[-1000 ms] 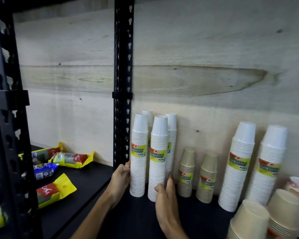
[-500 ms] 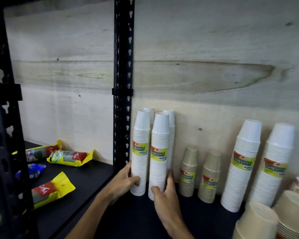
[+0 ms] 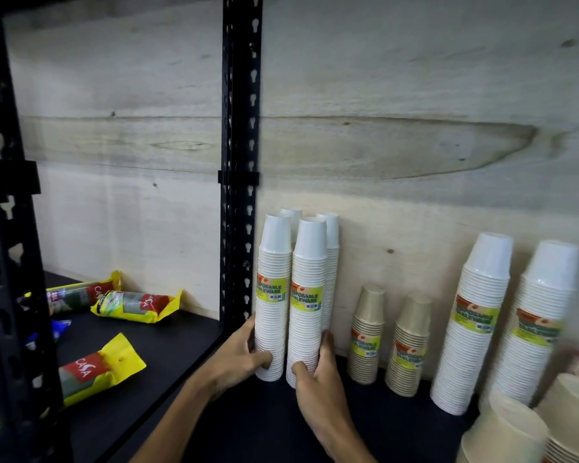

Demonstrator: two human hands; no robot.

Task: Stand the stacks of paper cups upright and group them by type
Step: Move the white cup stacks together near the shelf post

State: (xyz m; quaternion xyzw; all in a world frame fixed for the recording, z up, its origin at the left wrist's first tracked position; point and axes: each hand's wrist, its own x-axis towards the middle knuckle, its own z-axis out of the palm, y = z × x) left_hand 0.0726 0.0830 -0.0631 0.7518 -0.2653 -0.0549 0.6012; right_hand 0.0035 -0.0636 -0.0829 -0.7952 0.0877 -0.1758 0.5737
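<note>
While both hands steady them, two slim white stacks stand grouped.
Left hand [image 3: 238, 357] grips the left stack [image 3: 274, 295], right hand [image 3: 318, 369] the right stack [image 3: 308, 302], beside the shelf post [image 3: 239, 162]; next, probably release gently.

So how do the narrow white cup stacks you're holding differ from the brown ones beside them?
The narrow white paper cup stacks rise about twice as high as the short brown paper cup stacks. The white ones stand tight together in four, the brown ones as two, slightly apart. Left hand and right hand grip only white stacks. Both kinds stand rim-down with yellow-green labels.
</note>
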